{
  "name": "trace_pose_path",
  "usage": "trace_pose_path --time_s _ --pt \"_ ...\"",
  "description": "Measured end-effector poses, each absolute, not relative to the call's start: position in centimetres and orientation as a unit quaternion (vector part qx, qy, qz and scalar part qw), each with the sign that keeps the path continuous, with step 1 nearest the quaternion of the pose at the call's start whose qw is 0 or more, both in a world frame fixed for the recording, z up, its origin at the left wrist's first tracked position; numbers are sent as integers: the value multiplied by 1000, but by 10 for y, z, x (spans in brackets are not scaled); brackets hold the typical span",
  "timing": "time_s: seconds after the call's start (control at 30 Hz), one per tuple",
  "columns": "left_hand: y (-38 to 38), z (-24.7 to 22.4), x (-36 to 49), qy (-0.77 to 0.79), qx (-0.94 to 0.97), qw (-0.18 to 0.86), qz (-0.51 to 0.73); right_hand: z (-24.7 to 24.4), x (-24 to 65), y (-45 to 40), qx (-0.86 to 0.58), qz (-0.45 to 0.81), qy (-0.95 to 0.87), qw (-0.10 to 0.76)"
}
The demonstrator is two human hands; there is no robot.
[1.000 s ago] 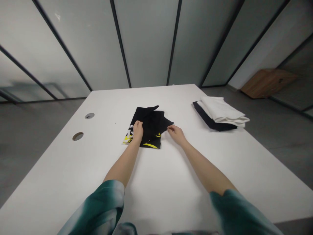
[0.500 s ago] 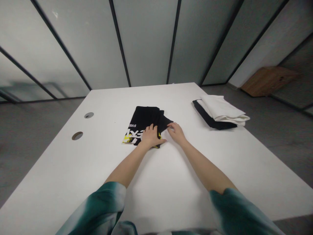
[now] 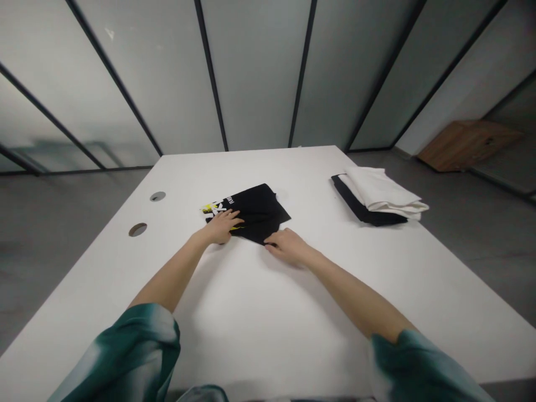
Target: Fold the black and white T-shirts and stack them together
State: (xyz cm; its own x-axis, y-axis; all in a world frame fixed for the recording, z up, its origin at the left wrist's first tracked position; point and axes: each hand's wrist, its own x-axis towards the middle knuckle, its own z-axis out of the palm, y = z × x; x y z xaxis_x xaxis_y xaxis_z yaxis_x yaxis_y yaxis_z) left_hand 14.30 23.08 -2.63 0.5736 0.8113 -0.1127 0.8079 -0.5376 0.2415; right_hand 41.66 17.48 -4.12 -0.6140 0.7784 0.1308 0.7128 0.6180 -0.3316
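Note:
A folded black T-shirt (image 3: 255, 206) with white lettering and yellow print lies at an angle on the white table (image 3: 268, 312). The print sits at its left end, partly covered by my left hand (image 3: 221, 226). That hand's fingers are stretched out over the fabric from the near edge; its thumb is mostly hidden. At the near right corner, my right hand (image 3: 288, 247) pinches the black fabric between thumb and fingers. A dark flap points out to the right beyond this hand.
On the table's right side lies a folded white cloth (image 3: 381, 192) on top of a folded black cloth (image 3: 372, 216). Two round holes (image 3: 138, 229) pierce the tabletop at the left. Frosted glass panels (image 3: 259, 72) stand behind the table, and a wooden box-like piece (image 3: 469, 145) is at the far right.
The T-shirt has turned, its printed end swinging left and away from me. My left hand has moved left with it. My right hand has come nearer and slightly left, onto the near corner.

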Motion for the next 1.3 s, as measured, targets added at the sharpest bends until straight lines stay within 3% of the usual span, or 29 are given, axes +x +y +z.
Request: trace_pose_path --time_s 0.17,0.27,0.43,0.6,0.7,0.87,1.13,1.3 --pt "221 -31 131 554 816 92 139 -37 415 211 -469 87 -855 203" --pt "219 -42 137 581 795 89 153 -45 413 235 -477 65 -860 168" --pt "239 -44 132 552 806 155 145 -55 402 255 -486 59 -865 110" --pt "257 -26 120 558 785 263 65 -51 403 275 -474 112 -865 122" --pt "262 -14 118 562 772 284 87 -42 404 287 -486 167 -844 152" --pt "266 -1 119 570 774 237 141 -23 398 293 -527 165 -810 199" --pt "233 -18 122 496 853 157 41 -30 402 268 -471 81 -876 68" --pt "226 -28 127 520 847 101 33 -48 410 255 -437 77 -892 79"
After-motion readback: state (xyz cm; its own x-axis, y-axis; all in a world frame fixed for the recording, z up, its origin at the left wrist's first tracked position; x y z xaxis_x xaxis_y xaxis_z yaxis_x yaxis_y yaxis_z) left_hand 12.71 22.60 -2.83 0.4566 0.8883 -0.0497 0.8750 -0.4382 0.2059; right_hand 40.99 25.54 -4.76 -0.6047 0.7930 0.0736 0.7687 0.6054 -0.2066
